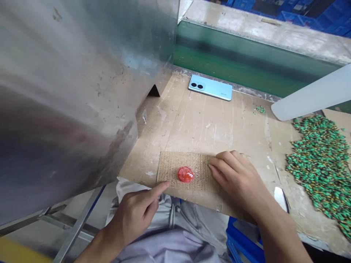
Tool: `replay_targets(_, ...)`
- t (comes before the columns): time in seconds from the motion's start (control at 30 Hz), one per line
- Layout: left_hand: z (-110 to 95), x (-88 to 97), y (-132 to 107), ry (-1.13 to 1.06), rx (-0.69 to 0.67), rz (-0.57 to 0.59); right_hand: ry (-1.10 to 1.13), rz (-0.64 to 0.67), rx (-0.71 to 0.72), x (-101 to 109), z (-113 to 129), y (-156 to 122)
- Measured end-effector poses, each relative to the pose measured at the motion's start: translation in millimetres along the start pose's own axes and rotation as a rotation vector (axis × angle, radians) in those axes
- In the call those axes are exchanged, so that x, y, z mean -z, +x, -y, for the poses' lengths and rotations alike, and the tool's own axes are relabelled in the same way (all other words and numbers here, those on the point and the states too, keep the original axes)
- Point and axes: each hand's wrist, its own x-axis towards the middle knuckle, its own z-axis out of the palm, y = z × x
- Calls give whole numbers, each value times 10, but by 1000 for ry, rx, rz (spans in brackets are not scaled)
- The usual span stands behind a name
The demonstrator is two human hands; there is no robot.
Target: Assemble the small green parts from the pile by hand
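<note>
A small textured cardboard piece [171, 160] lies flat near the table's front edge. On its middle sits a glossy red blob [185, 174], wet-looking and rounded. My left hand [137, 210] has its index finger stretched out onto the cardboard's front left corner, the thumb apart and the other fingers curled, holding nothing. At the cardboard's right end, my right hand [234, 177] is closed in a pinch over its surface. A tiny bit of green shows at those fingertips, seemingly one small green piece; most of it is hidden.
A heap of small green, black and yellow pieces [320, 164] covers the table's right side, beside a whitish tube [315, 93]. A light-blue phone [214, 87] lies at the back, before a green belt [233, 62]. Sheet metal [90, 84] rises at left. A shiny blade-like object [281, 199] lies at right.
</note>
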Motion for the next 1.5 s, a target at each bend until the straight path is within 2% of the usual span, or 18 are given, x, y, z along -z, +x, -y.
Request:
replay_targets(0.13,-21,24,-42,-42,13,-33,172,-20,-99,71,1,-18)
replay_targets(0.23,-121,85,-146,-174,110,-110,382,-111,-273,140,80,-75)
replay_targets(0.3,-254,140,-189,-434,283,-109,580,-156,-427,185,187,-125)
replay_targets(0.37,-428,188,-153,-803,481,-78,817,-166,-590,219,314,-173)
replay_targets(0.43,-606,213,-28,-1156,646,18,1064,-149,-733,236,434,-209)
replay_targets(0.5,-751,205,141,-1409,763,91,1266,-131,-837,240,530,-222)
replay_targets(0.57,-839,164,291,-1562,794,121,1396,-121,-908,241,600,-210)
replay_targets(0.63,-871,100,382,-1642,800,103,1478,-114,-958,244,653,-187)
replay_targets(0.8,-837,-31,418,-1636,769,135,1586,-90,-1009,214,726,-211)
replay_targets(1.0,-844,-60,409,-1503,768,123,1425,-103,-951,191,795,-274)
replay_targets(1.07,-849,-54,405,-1494,767,127,1307,-139,-883,208,803,-251)
replay_targets(1.13,-849,-39,404,-1396,752,139,1121,-194,-799,208,772,-235)
replay_targets(1.27,-838,-2,397,-1073,719,208,521,-294,-526,127,588,-292)
replay_targets(1.33,-831,-6,382,-996,720,256,288,-263,-330,69,488,-351)
replay_targets(1.4,-822,-33,362,-958,731,300,155,-205,-174,19,424,-404)
replay_targets(1.5,-807,-96,334,-916,741,316,58,-131,-55,-25,398,-449)
